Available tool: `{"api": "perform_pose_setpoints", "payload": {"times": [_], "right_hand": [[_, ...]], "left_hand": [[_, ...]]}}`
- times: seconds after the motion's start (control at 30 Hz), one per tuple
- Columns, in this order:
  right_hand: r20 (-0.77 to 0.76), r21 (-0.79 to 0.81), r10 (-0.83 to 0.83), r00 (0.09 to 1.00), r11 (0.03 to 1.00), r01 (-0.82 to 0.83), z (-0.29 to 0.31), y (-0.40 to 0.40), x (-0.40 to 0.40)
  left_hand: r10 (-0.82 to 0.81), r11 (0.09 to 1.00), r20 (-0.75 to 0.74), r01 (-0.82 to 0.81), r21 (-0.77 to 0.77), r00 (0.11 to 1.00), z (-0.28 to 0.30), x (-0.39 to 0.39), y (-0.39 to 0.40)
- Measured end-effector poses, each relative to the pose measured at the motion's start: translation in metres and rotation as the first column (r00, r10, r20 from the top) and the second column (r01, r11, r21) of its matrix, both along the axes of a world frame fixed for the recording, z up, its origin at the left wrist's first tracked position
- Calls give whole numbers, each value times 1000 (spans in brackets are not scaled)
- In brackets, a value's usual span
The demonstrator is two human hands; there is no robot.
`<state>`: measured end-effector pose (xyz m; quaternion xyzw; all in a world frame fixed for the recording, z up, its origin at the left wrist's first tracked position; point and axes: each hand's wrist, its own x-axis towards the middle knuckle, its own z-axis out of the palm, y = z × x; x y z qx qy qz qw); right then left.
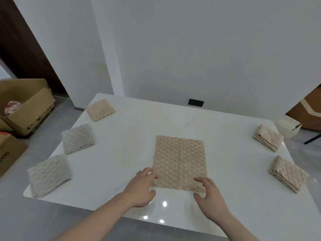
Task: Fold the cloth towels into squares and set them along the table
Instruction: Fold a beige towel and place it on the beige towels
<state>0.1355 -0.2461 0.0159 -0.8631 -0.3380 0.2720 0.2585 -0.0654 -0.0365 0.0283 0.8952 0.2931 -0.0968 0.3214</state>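
Note:
A beige bubble-textured towel lies flat as a rectangle in the middle of the white table. My left hand sits at its near left corner, fingers loosely curled and touching the edge. My right hand hovers at the near right corner with fingers spread over the cloth. Folded squares line the left side: a beige one and two grey ones. Two folded beige towels lie along the right side.
An open cardboard box stands on the floor at the left, with another box below it. A small white box sits past the table's right corner. A black wall socket is behind the table's far edge.

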Motion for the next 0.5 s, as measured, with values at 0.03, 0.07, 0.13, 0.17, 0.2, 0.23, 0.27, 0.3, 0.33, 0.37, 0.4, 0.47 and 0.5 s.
{"api": "perform_pose_setpoints", "payload": {"times": [0.03, 0.07, 0.13, 0.17, 0.2, 0.23, 0.27, 0.3, 0.33, 0.37, 0.4, 0.47, 0.5], "right_hand": [[14, -14, 8, 1000, 1000, -8, -12, 3, 6], [24, -27, 11, 1000, 1000, -10, -24, 5, 13], [63, -49, 31, 998, 998, -28, -53, 9, 29], [91, -59, 44, 995, 998, -38, -70, 10, 36], [124, -58, 45, 991, 998, -38, -88, 10, 43], [167, -42, 32, 985, 999, -26, -107, 9, 48], [228, 0, 6, 974, 1000, -6, -125, 8, 50], [301, 57, -28, 953, 998, 11, -140, 7, 50], [369, 104, -49, 928, 995, 11, -152, 5, 47], [421, 133, -52, 906, 991, -5, -159, 5, 45], [451, 153, -46, 891, 988, -26, -163, 5, 44], [480, 165, -31, 877, 985, -56, -168, 2, 43], [494, 160, -20, 869, 985, -69, -170, 1, 43]], "left_hand": [[-25, 1000, -15, 25, 13, 1000, -14, 9, 4], [-52, 998, -26, 53, 27, 998, -28, 16, 8], [-101, 993, -29, 102, 57, 994, -59, 28, 15], [-122, 989, -16, 123, 86, 992, -75, 32, 18], [-144, 982, 3, 142, 124, 990, -91, 36, 20], [-162, 974, 23, 156, 164, 987, -107, 39, 20], [-172, 965, 47, 158, 211, 984, -122, 40, 18], [-176, 952, 81, 148, 267, 981, -136, 41, 15], [-171, 939, 117, 126, 321, 978, -148, 40, 11], [-159, 930, 156, 95, 356, 975, -157, 40, 7], [-152, 925, 189, 72, 372, 970, -163, 40, 6], [-151, 921, 221, 56, 387, 963, -170, 39, 5], [-155, 916, 233, 51, 399, 960, -173, 38, 6]]}}
